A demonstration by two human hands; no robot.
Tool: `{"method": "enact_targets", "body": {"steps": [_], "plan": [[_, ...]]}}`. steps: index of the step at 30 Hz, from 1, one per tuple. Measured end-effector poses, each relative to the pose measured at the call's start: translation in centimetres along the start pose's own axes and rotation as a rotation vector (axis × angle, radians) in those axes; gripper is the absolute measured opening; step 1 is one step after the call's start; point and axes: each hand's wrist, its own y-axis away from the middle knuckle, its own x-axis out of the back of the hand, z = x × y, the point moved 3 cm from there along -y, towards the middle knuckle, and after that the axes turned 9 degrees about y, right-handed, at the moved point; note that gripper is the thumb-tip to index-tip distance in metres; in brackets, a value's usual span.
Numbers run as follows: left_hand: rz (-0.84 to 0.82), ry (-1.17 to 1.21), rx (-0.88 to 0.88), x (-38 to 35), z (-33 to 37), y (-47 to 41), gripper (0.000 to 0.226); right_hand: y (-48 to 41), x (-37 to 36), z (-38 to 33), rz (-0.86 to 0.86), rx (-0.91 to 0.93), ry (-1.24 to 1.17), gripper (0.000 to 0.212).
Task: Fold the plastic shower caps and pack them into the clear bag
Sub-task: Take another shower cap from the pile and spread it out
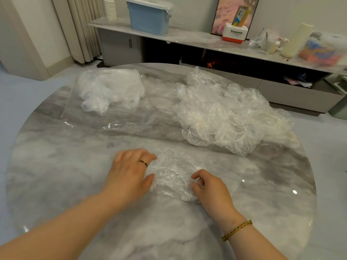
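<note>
nearest the camera, the left grip (131,170) lies flat with its fingers relaxed and presses down on the left edge of a crumpled shower cap (171,171). the right grip (207,186) is curled, thumb and fingertips pinching the cap's right edge (a braided bracelet (237,230) circles that wrist). the cap lies between the two grips, touching both, spread low on the marbled worktop (75,184).

beyond the right grip and slightly to its right, well apart from it, a loose pile of unfolded caps (225,115) heaps on the worktop. beyond the left grip, about as far off, the clear bag (88,117) lies flat, with a bunch of packed caps (109,91) inside its far half. which end of the bag is open cannot be told.

farther still, past the worktop's far edge, a low shelf (187,37) runs along the wall. it carries a stack of paper cups (110,9), a blue lidded bin (148,17), a white and red box (235,33) and a cream vase (296,41).
</note>
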Motion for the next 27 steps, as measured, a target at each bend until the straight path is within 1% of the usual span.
{"method": "enact_targets", "body": {"steps": [2, 3, 5, 6, 8, 9, 10, 12, 14, 16, 17, 18, 21, 22, 23, 24, 25, 27], "plan": [[-0.111, -0.023, -0.188, -1.7, 1.4, 0.8, 0.041, 0.0, -0.1, 0.0, 0.011, 0.014, 0.012, 0.026], [-0.193, -0.061, -0.224, -2.5, 1.7, 1.3, 0.044, -0.1, -0.1, 0.1, 0.022, 0.036, 0.027, 0.030], [-0.344, -0.106, -0.192, -3.5, 1.9, 1.8, 0.059, 0.0, -0.1, -0.1, 0.050, 0.042, 0.088, 0.036], [-0.407, -0.129, -0.163, -3.7, 1.7, 2.0, 0.068, 0.1, 0.1, -0.3, 0.130, 0.057, 0.150, 0.038], [-0.464, -0.139, -0.117, -4.1, 1.2, 2.1, 0.075, 0.4, 0.2, -1.0, 0.403, 0.142, 0.306, 0.042], [-0.483, -0.140, -0.108, -4.2, 1.0, 2.1, 0.076, 0.7, 0.0, -1.4, 0.467, 0.200, 0.354, 0.042], [-0.503, -0.144, -0.096, -4.4, 0.8, 2.2, 0.076, 0.9, -0.2, -2.0, 0.476, 0.265, 0.389, 0.040], [-0.534, -0.138, -0.063, -4.8, 0.6, 2.2, 0.077, 1.3, -1.5, -2.9, 0.375, 0.392, 0.455, 0.037], [-0.549, -0.119, -0.060, -5.0, 0.6, 2.3, 0.077, 1.4, -2.6, -3.0, 0.230, 0.429, 0.541, 0.040], [-0.546, -0.133, -0.085, -5.1, 0.7, 2.4, 0.076, 1.1, -3.3, -2.3, 0.052, 0.372, 0.609, 0.061], [-0.542, -0.141, -0.095, -5.2, 0.8, 2.4, 0.076, 1.1, -3.4, -2.0, -0.016, 0.351, 0.641, 0.070], [-0.549, -0.142, -0.099, -5.2, 0.9, 2.3, 0.076, 1.1, -3.4, -1.7, -0.043, 0.337, 0.660, 0.075], [-0.544, -0.163, -0.042, -4.7, 0.5, 2.2, 0.080, 1.0, -3.5, -1.3, -0.069, 0.320, 0.643, 0.074], [-0.563, -0.151, -0.006, -4.3, 0.5, 2.0, 0.089, 1.1, -3.4, -1.4, -0.063, 0.322, 0.628, 0.069], [-0.547, -0.123, 0.003, -4.2, 0.3, 1.6, 0.105, 1.0, -3.3, -1.5, -0.038, 0.342, 0.605, 0.060], [-0.481, -0.108, -0.019, -4.3, 0.0, 1.5, 0.121, 0.9, -3.2, -1.6, -0.022, 0.359, 0.581, 0.051], [-0.522, -0.096, 0.004, -4.0, -0.1, 1.6, 0.131, 0.7, -2.8, -1.7, -0.015, 0.367, 0.554, 0.047], [-0.583, -0.085, 0.027, -3.2, 0.0, 1.2, 0.141, 0.3, -1.9, -1.8, 0.043, 0.365, 0.468, 0.039]]}}
